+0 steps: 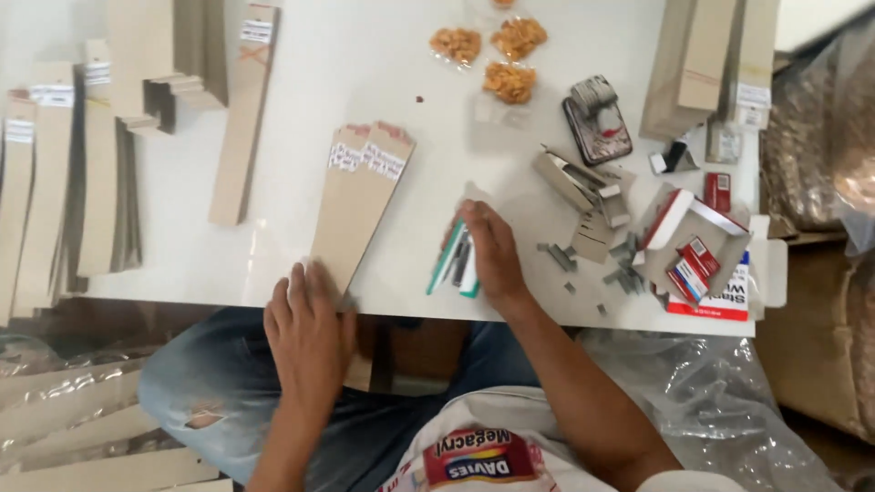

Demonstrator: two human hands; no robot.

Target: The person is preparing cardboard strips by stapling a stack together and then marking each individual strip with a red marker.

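Observation:
My left hand (pixel 308 333) rests on the near end of a small stack of long brown paper bags (pixel 361 206) that lies on the white table (pixel 365 82), each bag with a white label at its far end. My right hand (pixel 490 251) lies a little to the right and is closed on a green and white stapler (pixel 453 262) at the table's front edge. I sit with my knees in blue jeans under the table.
More brown bag stacks (pixel 55 173) lie at the left and far right. Three clear packets of orange snacks (pixel 509 80) sit at the back. Loose staple strips (pixel 561 257), an open staple carton (pixel 697 251) and a dark pad (pixel 597 128) crowd the right side. Plastic sacks (pixel 820 128) stand beyond.

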